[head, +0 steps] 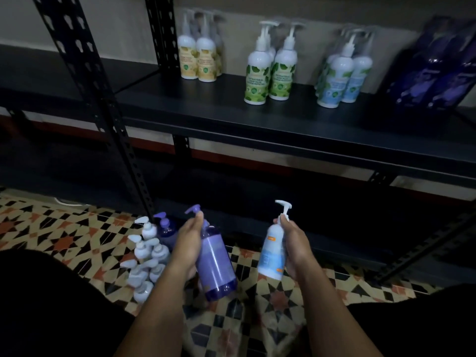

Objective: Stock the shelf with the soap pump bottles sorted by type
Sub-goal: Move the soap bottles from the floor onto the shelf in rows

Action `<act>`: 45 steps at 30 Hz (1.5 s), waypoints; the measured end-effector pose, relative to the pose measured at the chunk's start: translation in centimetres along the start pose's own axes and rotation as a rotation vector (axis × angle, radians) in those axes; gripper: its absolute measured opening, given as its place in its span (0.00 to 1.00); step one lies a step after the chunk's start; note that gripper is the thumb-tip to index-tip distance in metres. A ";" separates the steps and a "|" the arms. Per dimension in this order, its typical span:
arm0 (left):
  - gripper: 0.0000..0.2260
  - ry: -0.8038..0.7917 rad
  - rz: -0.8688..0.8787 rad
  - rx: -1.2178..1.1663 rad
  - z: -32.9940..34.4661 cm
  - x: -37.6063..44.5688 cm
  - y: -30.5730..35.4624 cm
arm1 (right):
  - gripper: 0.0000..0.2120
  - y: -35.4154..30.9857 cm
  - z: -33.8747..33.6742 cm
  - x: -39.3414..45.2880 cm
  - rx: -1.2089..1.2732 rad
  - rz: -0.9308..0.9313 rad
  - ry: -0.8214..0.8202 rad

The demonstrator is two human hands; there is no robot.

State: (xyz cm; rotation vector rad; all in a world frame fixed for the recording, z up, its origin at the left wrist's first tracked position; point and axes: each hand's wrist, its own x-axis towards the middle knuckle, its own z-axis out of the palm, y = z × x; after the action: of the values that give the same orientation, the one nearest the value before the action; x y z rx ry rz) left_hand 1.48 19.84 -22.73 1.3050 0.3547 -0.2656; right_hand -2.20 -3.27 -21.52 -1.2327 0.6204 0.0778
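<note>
The left hand (186,243) grips a purple bottle (215,264); the right hand (292,247) grips a white bottle (271,249). Left of the left hand, more bottles (149,256) stand on the floor. Beyond both hands, sorted bottles (270,68) line the shelf (231,112).

This looks like a shop stockroom. A black slotted-steel shelf (283,117) carries soap pump bottles (270,73) grouped by label colour, and more bottles (149,256) stand on the patterned tile floor (64,233).

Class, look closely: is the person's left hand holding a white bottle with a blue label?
No, the left hand grips a purple pump bottle; the right hand holds the white, blue-labelled bottle.
</note>
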 end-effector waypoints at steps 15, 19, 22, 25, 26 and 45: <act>0.32 -0.221 -0.190 0.379 2.1 -1.6 -6.3 | 0.29 6.6 -3.7 -1.7 -0.193 -0.030 0.035; 0.25 -0.241 -0.057 0.272 2.1 -1.7 -6.0 | 0.30 6.2 -3.9 -1.9 -0.161 -0.064 0.146; 0.31 -0.298 -0.030 0.148 2.1 -1.5 -5.8 | 0.24 5.6 -3.9 -1.9 -0.130 -0.097 0.177; 0.28 -0.321 -0.076 -0.023 2.2 -1.2 -5.9 | 0.15 5.1 -4.3 -1.8 -0.085 -0.120 0.112; 0.29 -0.319 -0.089 -0.077 2.3 -1.1 -6.1 | 0.12 4.9 -4.4 -1.7 -0.067 -0.113 0.077; 0.34 -0.226 -0.082 0.028 5.5 -1.4 -7.5 | 0.30 5.7 -5.3 -2.0 -0.172 -0.179 -0.026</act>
State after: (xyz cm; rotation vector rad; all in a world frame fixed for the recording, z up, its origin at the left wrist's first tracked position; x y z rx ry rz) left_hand -2.12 12.60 -27.67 1.2749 0.2131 -0.4850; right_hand -8.18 -5.44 -26.46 -1.4468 0.4856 -0.0033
